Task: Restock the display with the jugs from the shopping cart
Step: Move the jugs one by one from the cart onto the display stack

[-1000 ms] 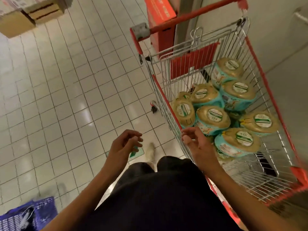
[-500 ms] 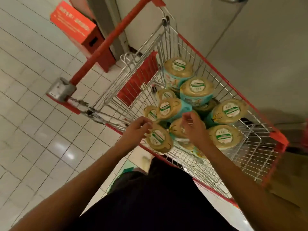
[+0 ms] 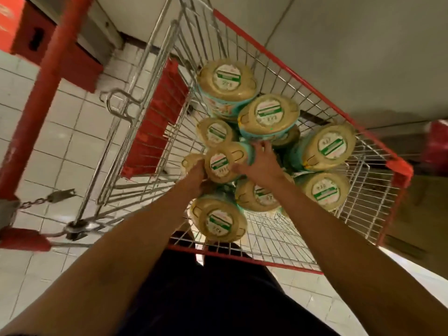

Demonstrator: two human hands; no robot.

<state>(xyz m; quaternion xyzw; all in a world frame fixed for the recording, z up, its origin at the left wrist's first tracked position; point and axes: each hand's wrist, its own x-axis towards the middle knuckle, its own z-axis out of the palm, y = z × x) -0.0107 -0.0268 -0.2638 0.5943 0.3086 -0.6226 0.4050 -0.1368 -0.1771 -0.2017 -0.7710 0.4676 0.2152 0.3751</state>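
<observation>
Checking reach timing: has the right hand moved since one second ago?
Yes. Relative to the shopping cart, the right hand moved from its red rim inward over the basket, and now grips a jug.

Red-trimmed wire shopping cart [image 3: 315, 91] holds heaped jugs [image 3: 268, 112]: teal bodies, tan tops w/ green-white labels, mostly tipped. Centre jug [image 3: 221, 162] lies atop pile, top twd camera.
</observation>
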